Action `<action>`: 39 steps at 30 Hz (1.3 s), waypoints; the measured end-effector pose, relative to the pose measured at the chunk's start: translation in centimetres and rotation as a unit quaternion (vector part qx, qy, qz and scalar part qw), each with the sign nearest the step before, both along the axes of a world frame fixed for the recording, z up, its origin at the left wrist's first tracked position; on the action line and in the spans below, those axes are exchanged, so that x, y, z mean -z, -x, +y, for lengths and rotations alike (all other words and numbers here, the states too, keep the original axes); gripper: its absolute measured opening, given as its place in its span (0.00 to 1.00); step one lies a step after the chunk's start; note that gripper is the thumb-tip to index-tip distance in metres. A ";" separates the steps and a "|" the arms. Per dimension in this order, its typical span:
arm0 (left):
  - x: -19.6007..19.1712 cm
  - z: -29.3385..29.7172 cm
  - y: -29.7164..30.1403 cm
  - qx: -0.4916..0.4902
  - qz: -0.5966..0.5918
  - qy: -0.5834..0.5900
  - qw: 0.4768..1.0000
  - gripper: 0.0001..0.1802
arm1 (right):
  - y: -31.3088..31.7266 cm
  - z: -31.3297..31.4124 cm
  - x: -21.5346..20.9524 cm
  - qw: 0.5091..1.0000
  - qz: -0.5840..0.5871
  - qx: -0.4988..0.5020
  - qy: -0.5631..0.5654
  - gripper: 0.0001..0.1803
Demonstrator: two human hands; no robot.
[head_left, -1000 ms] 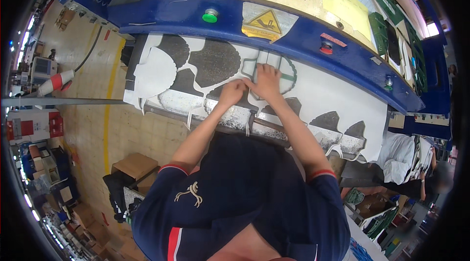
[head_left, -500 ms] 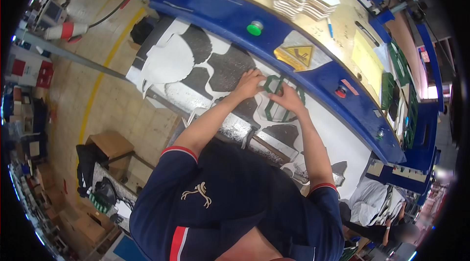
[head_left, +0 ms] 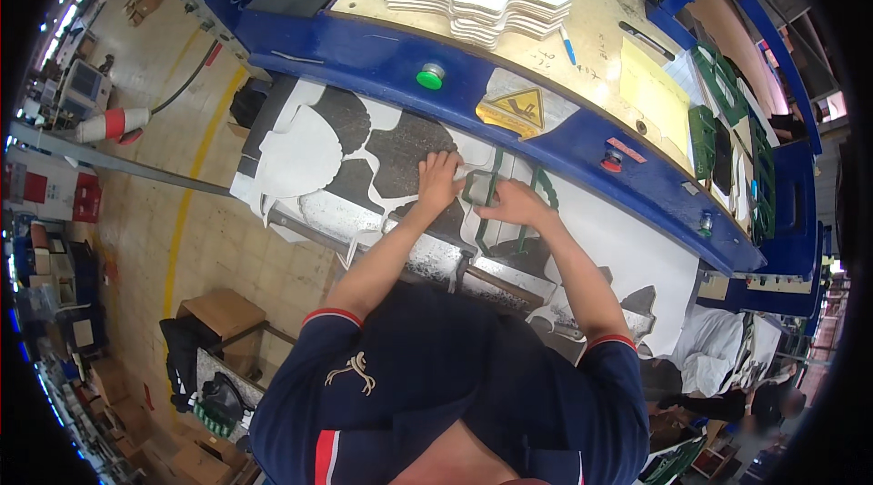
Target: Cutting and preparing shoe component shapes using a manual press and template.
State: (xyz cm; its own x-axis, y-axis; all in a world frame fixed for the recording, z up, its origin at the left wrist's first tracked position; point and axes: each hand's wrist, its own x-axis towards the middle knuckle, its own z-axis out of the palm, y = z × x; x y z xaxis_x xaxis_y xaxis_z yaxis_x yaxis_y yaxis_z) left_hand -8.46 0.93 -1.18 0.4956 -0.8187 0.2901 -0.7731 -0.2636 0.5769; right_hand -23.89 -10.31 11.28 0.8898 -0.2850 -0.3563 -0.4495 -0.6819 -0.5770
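A green-edged cutting die (head_left: 488, 235) lies over the white sheet (head_left: 582, 212) on the cutting bed. My right hand (head_left: 516, 203) grips the die's middle bar, thumb and fingers closed around it. To the left of the die, my left hand (head_left: 439, 180) rests with its fingers spread on the sheet's edge and the dark bed that shows through a cut-out (head_left: 405, 153). Part of the die is hidden by my right hand. Left of my hands, a stack of white cut pieces (head_left: 298, 158) lies on the bed.
The blue press beam (head_left: 364, 49) runs just beyond my hands, with a green button (head_left: 430, 76) and a red button (head_left: 613, 160) on it. Stacked white pieces (head_left: 477, 8) and a blue pen (head_left: 567, 47) lie on top. More green dies (head_left: 718, 85) stand at the right.
My left hand has come off the die and spread beside it, while my right hand keeps its grip. The die shows a different tilt. The whole view has shifted slightly.
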 end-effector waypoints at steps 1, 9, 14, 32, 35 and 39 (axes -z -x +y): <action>-0.4 0.0 0.2 0.002 0.002 0.000 1.000 0.20 | 0.5 0.5 0.2 1.000 0.002 0.002 0.000 0.29; -1.5 -0.8 1.1 -0.027 0.023 -0.062 0.997 0.23 | 9.0 7.2 2.9 0.976 -0.082 -0.110 0.170 0.35; -2.4 -3.0 1.5 -0.109 0.074 -0.178 0.975 0.26 | 12.4 7.9 1.6 0.966 -0.228 0.069 0.100 0.27; -0.4 -4.2 -0.7 -0.079 0.508 -0.099 0.852 0.36 | 13.5 3.3 1.9 0.882 -0.162 0.378 0.230 0.26; -1.4 -2.9 -3.4 0.127 0.688 -0.053 0.713 0.31 | 7.4 2.9 2.7 0.907 -0.220 0.319 0.164 0.29; 1.8 -2.3 -5.4 0.327 0.636 -0.001 0.699 0.20 | 3.1 -1.3 6.6 0.914 -0.301 0.240 0.127 0.38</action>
State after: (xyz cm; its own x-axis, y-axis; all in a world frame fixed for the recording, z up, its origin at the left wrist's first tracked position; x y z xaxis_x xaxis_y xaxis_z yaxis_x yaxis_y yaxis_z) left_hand -3.09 -1.37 -2.94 -0.1284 -0.9906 -0.0467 0.4088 -0.0957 0.9076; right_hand -27.02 -11.58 4.64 0.6535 -0.6999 0.2884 -0.3855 -0.6356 -0.6689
